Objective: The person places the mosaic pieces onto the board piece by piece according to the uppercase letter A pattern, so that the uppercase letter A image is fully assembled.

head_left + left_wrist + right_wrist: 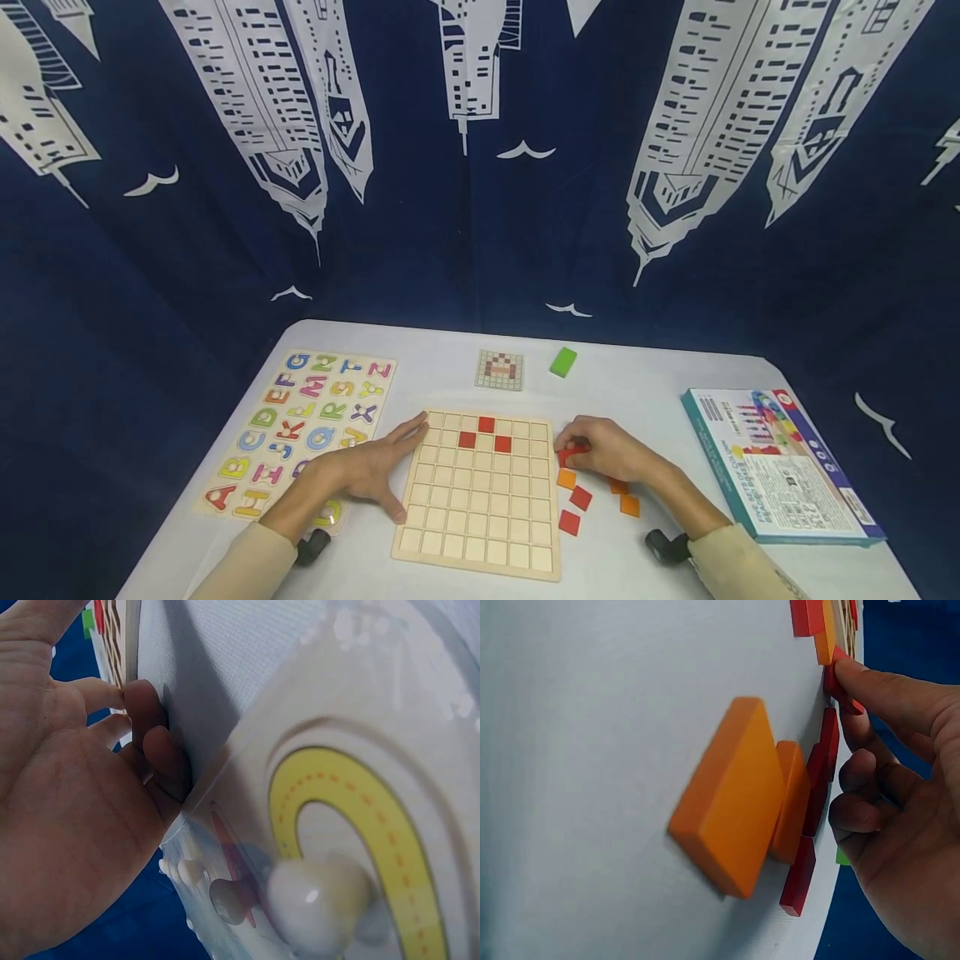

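Alphabet puzzle board (300,429): lower left of the head view, flat on the white table (645,375), coloured letters with knobs. Its near right corner lies under the left forearm.

Left hand (371,471): lower centre-left, palm down, fingers straight and spread, holding nothing. The fingertips (417,429) touch the left edge of the wooden grid board (480,492); the thumb reaches to the same edge lower down. In the left wrist view the hand (67,802) lies against the table beside the alphabet board's edge.

Wooden grid board: centre bottom, long axis running away from the person. Three red squares (485,435) sit in its upper rows; the remaining cells are bare.

Pattern card (499,369) and green block (563,362): centre of the frame, above the grid board, well apart from both hands.

Right hand (603,450): just right of the grid board's upper right corner, fingers curled over a red tile (572,456) lying on the table. In the right wrist view a fingertip (855,675) presses on a red tile's top while the other fingers are folded under. Whether it is pinched or only pressed cannot be told. This hand is the nearer one to the loose tiles.

Loose tiles (579,497): orange and red squares lower right of the board, directly below and beside the right hand's fingers, flat on the table.

Boxed set (780,467): right edge, apart from the hand.
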Available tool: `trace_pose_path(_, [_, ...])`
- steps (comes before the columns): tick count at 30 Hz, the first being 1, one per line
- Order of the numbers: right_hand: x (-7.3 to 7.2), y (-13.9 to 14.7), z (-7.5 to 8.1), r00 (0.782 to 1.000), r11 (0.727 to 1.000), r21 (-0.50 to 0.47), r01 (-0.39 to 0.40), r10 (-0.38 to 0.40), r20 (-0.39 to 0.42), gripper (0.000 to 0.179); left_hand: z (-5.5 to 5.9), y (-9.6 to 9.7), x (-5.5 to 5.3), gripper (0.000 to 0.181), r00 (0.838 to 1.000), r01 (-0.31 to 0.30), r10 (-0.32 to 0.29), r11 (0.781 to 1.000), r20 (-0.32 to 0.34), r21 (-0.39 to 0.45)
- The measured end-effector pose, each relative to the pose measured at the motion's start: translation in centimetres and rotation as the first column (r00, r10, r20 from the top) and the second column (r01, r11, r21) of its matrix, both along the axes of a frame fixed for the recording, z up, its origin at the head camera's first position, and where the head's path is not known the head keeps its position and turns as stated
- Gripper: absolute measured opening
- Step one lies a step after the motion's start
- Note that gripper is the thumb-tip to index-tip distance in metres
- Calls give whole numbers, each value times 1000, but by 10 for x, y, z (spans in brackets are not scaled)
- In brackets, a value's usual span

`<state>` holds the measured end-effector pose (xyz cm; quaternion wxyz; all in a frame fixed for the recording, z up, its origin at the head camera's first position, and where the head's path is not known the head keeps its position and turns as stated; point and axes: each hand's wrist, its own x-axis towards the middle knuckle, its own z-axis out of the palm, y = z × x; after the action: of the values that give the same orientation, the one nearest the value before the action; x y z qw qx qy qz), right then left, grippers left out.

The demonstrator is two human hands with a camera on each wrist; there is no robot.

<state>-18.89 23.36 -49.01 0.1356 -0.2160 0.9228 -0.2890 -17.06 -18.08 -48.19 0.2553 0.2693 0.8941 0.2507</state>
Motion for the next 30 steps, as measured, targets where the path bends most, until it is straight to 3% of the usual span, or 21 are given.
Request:
trace_pose_path(14, [1, -1, 3, 1000, 994, -113, 10, -9, 7, 16, -1, 0, 0, 138, 1000, 2, -2, 1000, -5, -1])
trace_pose_path(24, [1, -3, 6, 993, 979, -186, 80, -61, 104, 15, 1, -1, 1, 137, 1000, 8, -8, 1000, -2, 3])
trace_pose_path(30, [3, -8, 6, 990, 975, -197, 98, -76, 118, 15, 0, -2, 1, 137, 1000, 0, 0, 1000, 1, 2])
